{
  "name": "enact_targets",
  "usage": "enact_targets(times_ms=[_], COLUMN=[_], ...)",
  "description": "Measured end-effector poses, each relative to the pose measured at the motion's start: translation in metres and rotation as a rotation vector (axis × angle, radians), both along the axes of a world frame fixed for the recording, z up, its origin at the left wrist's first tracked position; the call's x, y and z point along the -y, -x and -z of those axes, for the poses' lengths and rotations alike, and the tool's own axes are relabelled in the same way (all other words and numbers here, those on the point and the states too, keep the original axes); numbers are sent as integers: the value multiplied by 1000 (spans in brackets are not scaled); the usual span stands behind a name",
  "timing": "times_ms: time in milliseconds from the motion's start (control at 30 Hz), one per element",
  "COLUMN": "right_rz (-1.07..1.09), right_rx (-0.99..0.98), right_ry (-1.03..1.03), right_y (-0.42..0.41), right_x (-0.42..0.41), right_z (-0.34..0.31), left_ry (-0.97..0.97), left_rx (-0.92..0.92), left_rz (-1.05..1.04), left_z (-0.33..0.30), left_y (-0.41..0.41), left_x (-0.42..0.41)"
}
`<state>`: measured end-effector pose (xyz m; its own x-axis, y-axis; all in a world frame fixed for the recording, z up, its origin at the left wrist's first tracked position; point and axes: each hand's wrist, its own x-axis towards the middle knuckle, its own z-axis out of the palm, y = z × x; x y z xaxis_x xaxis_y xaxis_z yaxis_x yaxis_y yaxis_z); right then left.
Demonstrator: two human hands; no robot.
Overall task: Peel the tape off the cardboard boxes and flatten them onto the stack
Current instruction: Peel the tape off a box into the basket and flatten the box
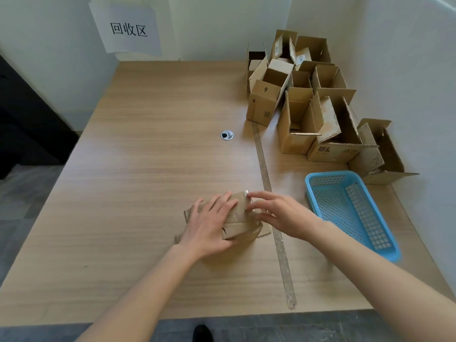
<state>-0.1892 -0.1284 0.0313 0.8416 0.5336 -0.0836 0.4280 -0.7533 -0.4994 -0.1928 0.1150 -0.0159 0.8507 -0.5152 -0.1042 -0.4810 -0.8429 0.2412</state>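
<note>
A small brown cardboard box (240,224) lies near the middle front of the wooden table (148,169). My left hand (209,223) rests flat on top of it with fingers spread, pressing it down. My right hand (276,213) is at the box's right end, fingertips pinching a strip of clear tape (250,198) that runs over that end. Several open cardboard boxes (303,99) stand clustered at the back right corner.
A blue plastic basket (350,211) sits to the right of my hands. A long strip of tape (271,208) lies stuck along the table from back to front. A round cable hole (226,135) is at the table's middle. A paper sign hangs on the back wall.
</note>
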Motion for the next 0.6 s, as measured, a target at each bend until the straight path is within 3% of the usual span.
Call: enact_targets(times_ms=[100,200,300,433,600], right_rz=[-147,-152,-1,104,364], right_rx=[84,23,-25,-24,-194], right_ry=[95,-21,-144,-164,-302], right_y=[-1,2,7,17,23], right_x=[-2,0,12,27,51], right_z=[-7,-9,-3,8,-1], left_ry=[26,25,8,-42,-116], left_rx=[-19,-31,-65,-70,-15], left_rz=[158,209,227,234,271], left_z=[-2,-6,-12,-12,-4], left_y=[-8,-15,-24,-29,-26], left_x=[-14,-28,-32,-30,-35])
